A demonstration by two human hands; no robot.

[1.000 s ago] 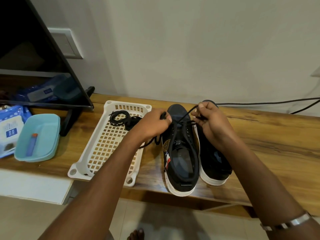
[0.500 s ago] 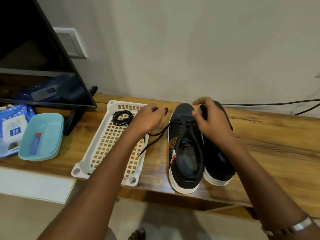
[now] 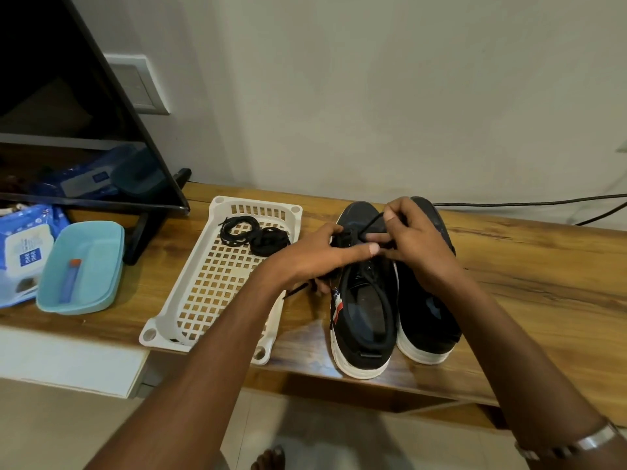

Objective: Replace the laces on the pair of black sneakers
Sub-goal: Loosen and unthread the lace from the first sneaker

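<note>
Black sneakers stand side by side under both hands, toes away from the person. The left sneaker (image 3: 364, 300) is the one in work; the right sneaker (image 3: 429, 320) sits just beside it, touching, under the right wrist.

Left hand (image 3: 315, 256) lies over the eyelet area w/ index finger stretched across the tongue; the other fingers seem to hold lace there, but this I cannot tell for sure. Right hand (image 3: 412, 239) pinches the black lace (image 3: 371, 222) between thumb and fingertip, near the toe end.

Step, as I judge: passing the lace through the front eyelets. To do it well: keep the left hand pressing the shoe so it does not slide, feed the tip straight, pull both ends to even length, no twist.

Spare laces (image 3: 252, 234) wait coiled in the white basket (image 3: 210, 293), left of the left hand.
</note>
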